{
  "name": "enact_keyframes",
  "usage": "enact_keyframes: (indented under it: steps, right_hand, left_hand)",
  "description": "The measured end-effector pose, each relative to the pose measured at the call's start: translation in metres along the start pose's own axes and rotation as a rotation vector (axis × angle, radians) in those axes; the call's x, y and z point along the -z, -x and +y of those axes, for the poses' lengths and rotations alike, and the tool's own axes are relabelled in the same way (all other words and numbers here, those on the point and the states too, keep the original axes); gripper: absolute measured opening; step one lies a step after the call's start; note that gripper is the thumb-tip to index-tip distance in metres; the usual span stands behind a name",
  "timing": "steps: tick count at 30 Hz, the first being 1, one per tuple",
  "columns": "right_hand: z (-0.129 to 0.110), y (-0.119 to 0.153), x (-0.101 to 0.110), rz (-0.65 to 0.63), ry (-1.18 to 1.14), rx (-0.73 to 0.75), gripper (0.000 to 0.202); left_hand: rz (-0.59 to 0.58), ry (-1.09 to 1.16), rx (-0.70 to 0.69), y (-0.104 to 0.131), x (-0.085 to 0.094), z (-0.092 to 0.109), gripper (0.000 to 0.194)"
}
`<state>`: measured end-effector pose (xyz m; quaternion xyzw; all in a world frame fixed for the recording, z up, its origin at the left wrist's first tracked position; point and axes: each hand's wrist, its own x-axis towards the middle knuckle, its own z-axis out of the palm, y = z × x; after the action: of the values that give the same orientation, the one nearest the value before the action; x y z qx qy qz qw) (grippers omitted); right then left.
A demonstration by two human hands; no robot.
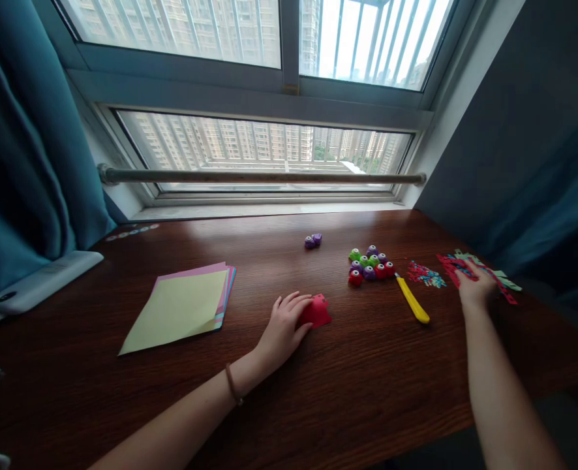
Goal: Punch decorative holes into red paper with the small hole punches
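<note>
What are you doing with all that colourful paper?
A person sits at a dark wooden desk by a window. The left hand rests on a small red paper piece. The right hand lies on a pile of cut paper scraps. Between them are small paper punches and a yellow knife; a paper stack lies left.

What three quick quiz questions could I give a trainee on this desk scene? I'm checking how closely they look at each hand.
1. True or false: the left hand rests on a red paper piece.
2. What does the right hand touch: A) the yellow cutter, B) the red paper scraps, C) the stack of coloured paper sheets?
3. Fill in: the cluster of small craft punches lies between the red paper piece and the ____ cutter.

Key: 1 true; 2 B; 3 yellow.
</note>
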<state>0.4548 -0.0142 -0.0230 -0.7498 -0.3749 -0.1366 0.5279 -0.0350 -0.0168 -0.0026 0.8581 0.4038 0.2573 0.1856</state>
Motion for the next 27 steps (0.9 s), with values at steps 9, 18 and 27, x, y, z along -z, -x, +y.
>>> enact_keyframes:
  steps: [9,18,27]
  right_hand:
    - [-0.025,0.011,-0.003,0.172,0.145,0.254,0.026]
    - [-0.168,0.090,-0.026,-0.365,-0.198,0.481,0.021]
    - [-0.242,0.140,-0.084,-0.800,0.457,0.467,0.027]
  left_hand:
    - [0.045,0.035,0.000,0.001,0.002,0.003,0.043]
    - [0.112,0.319,0.107,-0.001,0.007,0.011,0.062]
    - [0.208,0.532,0.221,-0.007,0.007,-0.002,0.034]
